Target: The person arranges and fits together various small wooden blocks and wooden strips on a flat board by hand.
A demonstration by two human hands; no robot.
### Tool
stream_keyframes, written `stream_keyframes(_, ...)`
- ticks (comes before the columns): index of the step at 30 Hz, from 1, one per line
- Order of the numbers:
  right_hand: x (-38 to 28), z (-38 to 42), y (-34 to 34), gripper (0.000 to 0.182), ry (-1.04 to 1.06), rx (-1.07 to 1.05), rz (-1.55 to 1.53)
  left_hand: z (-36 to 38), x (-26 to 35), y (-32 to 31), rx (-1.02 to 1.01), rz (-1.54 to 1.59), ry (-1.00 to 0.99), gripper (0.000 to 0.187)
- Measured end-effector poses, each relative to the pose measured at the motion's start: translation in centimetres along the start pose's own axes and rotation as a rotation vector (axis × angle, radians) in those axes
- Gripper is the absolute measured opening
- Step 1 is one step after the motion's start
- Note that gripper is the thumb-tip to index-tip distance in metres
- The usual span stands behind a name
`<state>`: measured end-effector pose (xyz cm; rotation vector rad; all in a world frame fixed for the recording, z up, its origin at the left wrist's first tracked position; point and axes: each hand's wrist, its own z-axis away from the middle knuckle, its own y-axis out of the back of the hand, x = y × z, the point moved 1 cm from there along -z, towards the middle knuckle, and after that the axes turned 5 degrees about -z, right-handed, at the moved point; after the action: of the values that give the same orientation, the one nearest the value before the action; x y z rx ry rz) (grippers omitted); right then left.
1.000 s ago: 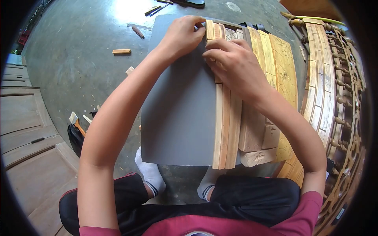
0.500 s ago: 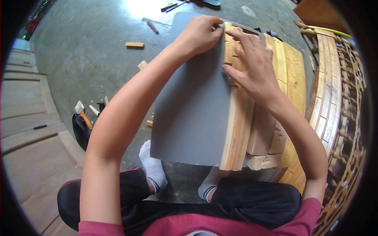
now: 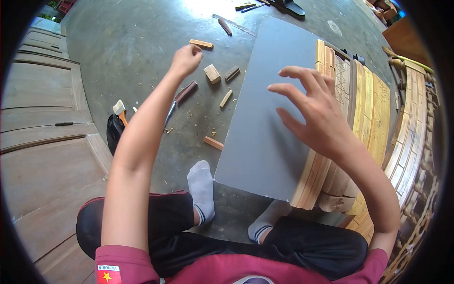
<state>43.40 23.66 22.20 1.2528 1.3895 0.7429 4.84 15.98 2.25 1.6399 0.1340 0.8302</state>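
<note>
My left hand (image 3: 186, 61) is over the floor at the upper left, fingers curled closed. It is just below a small light-wood block (image 3: 202, 44); whether anything is in the fingers is hidden. My right hand (image 3: 314, 109) hovers above the right part of a flat grey board (image 3: 265, 104), fingers spread and bent, holding nothing. Under and beside it stand long wooden strips (image 3: 309, 182) along the board's right side, with carved, yellowish wood pieces (image 3: 378, 104) further right.
On the floor lie a pale wood block (image 3: 212, 74), a darker block (image 3: 232, 73), a brown-handled tool (image 3: 186, 92), wood sticks (image 3: 226, 98) and shavings. A paintbrush (image 3: 119, 109) stands by a black bag (image 3: 115, 132). Wooden panels (image 3: 47, 175) line the left; slatted wooden furniture (image 3: 409, 123) the right.
My left hand has left the far end of the strips and moved left over the floor. My right hand has lifted off the strips, its fingers now over the board. The view has shifted left.
</note>
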Motion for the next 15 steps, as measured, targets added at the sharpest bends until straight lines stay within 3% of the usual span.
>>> stream_keyframes(1, -0.4, -0.3, -0.1, 0.044, 0.010, -0.013, -0.012, 0.6, -0.1, -0.8, -0.006, -0.010, 0.012, 0.040)
stream_keyframes(2, -0.7, -0.5, -0.2, 0.044, 0.019, -0.027, -0.023, 0.6, -0.2, -1.4, -0.168, -0.022, 0.060, 0.054)
stream_keyframes(5, -1.1, -1.2, -0.8, 0.042, 0.047, -0.048, -0.063, 1.5, 2.5, -2.7, -0.071, -0.227, 0.080, 0.073)
stream_keyframes(6, -1.1, -1.6, -1.1, 0.039, 0.053, -0.048, -0.073, 0.7, 2.9, -3.0, -0.196, -0.177, 0.139, 0.099)
stream_keyframes(9, -0.8, -1.8, -1.6, 0.036, 0.039, -0.053, -0.148, 0.3, 4.8, -4.0, -0.263, -0.204, 0.164, 0.117)
stream_keyframes(10, -0.6, -1.8, -2.0, 0.037, 0.047, -0.051, -0.176, -0.4, 4.3, -5.1, -0.386, -0.195, 0.161, 0.127)
stream_keyframes(15, -0.7, -2.2, -2.7, 0.040, 0.044, -0.077, -0.188, 0.7, 3.6, -5.6, -0.411, -0.184, 0.170, 0.102)
